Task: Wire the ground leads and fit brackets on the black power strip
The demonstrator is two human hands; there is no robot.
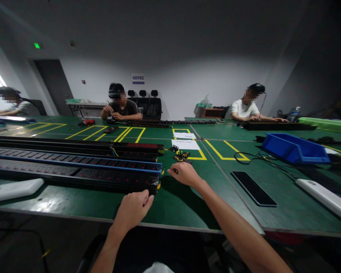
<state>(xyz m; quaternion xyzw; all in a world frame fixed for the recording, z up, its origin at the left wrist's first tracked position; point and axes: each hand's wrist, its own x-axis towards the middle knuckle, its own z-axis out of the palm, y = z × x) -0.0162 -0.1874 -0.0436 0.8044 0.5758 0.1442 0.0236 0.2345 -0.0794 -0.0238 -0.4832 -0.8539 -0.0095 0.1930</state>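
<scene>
Several long black power strips [110,176] with red dots lie side by side on the green table, one with blue edges [136,165]. My left hand [133,208] is closed just in front of the nearest strip's right end, thumb against the curled fingers; what it holds, if anything, is hidden. Beyond the strip ends, my right hand [184,174] has its fingers curled in a pinch, and I cannot make out anything in them. Short yellow pieces [158,185] stick out at the strip ends. Small black and yellow parts [181,154] lie just past my right hand.
A dark phone [252,187] and a white power bank [325,198] lie to the right, with black cables and a blue bin [294,148] behind. Another white device [15,190] is at left. Co-workers sit across the table [187,212] and at far left.
</scene>
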